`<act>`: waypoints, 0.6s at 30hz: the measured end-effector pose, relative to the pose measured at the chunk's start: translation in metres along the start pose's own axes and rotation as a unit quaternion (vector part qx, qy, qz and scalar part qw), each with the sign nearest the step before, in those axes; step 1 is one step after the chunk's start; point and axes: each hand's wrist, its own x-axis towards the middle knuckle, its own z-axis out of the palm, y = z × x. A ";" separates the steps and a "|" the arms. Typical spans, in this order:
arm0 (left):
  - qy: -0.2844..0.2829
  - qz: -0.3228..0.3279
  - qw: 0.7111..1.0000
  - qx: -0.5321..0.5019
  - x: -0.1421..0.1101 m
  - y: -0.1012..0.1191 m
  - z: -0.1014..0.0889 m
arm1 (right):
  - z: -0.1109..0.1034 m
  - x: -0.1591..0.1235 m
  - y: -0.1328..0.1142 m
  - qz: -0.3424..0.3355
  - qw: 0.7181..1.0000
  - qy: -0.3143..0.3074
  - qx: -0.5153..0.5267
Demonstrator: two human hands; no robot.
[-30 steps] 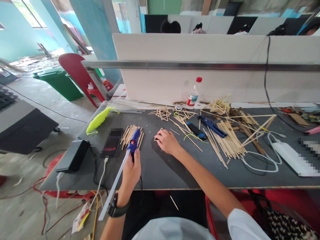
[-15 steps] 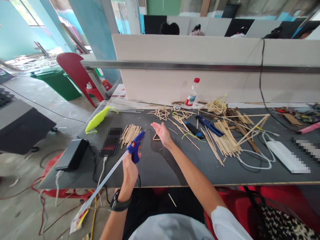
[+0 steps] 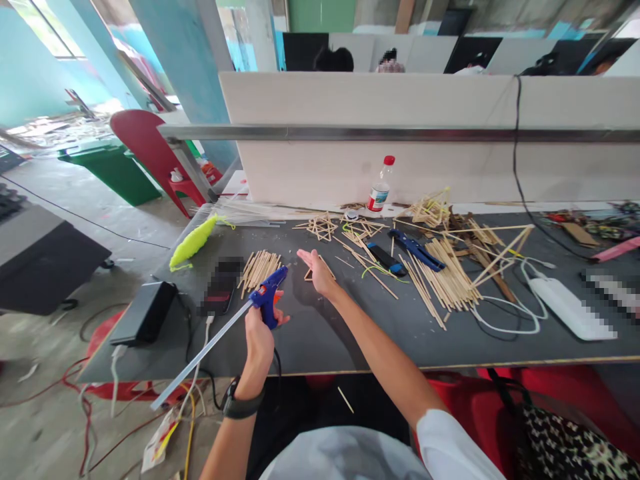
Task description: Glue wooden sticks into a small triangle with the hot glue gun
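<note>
Left hand [image 3: 260,340] clamped on blue glue gun [image 3: 269,298], long clear stick trailing out the back, nozzle aimed up over the table [image 3: 325,340]. Right hand [image 3: 316,269] open, palm up, holding nothing, just above a small stick triangle [image 3: 311,274] (one triangle looks formed). Loose bamboo sticks [image 3: 260,267] and a bigger pile [image 3: 445,280] unglued; most work seems left.

Craft workshop w/ shared benches; dark worktable [image 3: 320,340] strewn w/ thin wooden sticks [image 3: 440,277], small glued stick frames [image 3: 324,225], blue pliers [image 3: 415,248], a blue glue gun [image 3: 269,295]; pale divider board [image 3: 400,140] w/ other people's heads behind it; bare concrete floor [image 3: 45,413] w/ loose cables, red plastic chair [image 3: 150,150], green bin [image 3: 117,167].
</note>
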 end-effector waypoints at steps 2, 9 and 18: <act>-0.002 -0.005 1.000 0.004 0.001 -0.001 0.002 | 0.000 -0.001 -0.001 0.011 1.000 0.001 -0.019; -0.020 0.008 0.998 0.052 0.003 -0.009 0.005 | 0.000 -0.001 0.000 0.001 0.999 0.005 -0.042; -0.014 0.012 0.997 0.068 0.008 -0.021 0.000 | 0.004 -0.013 -0.019 -0.021 0.996 -0.002 -0.081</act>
